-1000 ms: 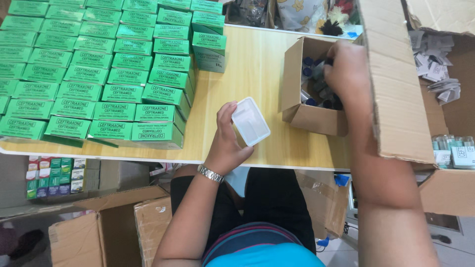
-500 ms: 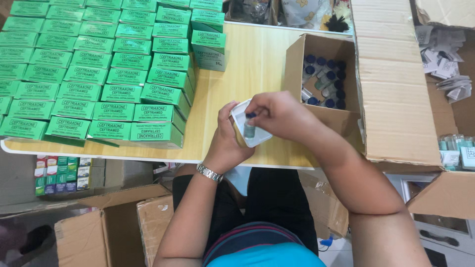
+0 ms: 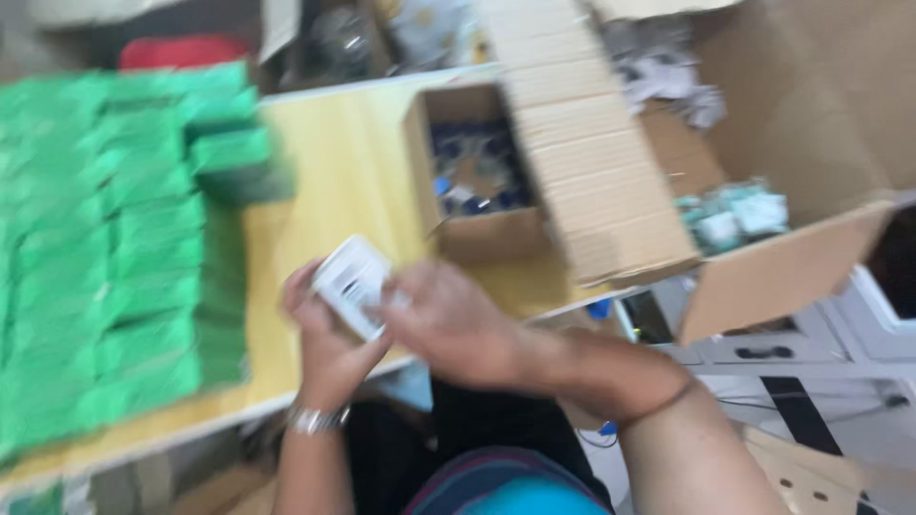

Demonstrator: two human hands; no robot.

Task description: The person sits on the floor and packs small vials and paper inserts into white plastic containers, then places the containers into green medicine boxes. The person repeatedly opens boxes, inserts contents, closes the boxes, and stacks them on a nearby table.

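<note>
The view is blurred by head motion. My left hand [image 3: 324, 353] holds a small white plastic tray [image 3: 351, 284] above the near edge of the wooden table [image 3: 334, 162]. My right hand [image 3: 448, 319] rests on the tray's right side, fingers touching it. Behind the hands stands a small open cardboard box [image 3: 477, 238] with several dark blue-capped vials inside. A silver watch sits on my left wrist.
Rows of green cartons [image 3: 114, 248] cover the table's left part. A large open cardboard box [image 3: 763, 124] stands at the right, holding pale packets [image 3: 735, 215] and crumpled paper, with a long flap [image 3: 592, 143] leaning over the small box. Grey cabinets are lower right.
The camera has swung right and everything is blurred. My right hand came back from the small box to the tray in my left hand; both hands stay together on it.
</note>
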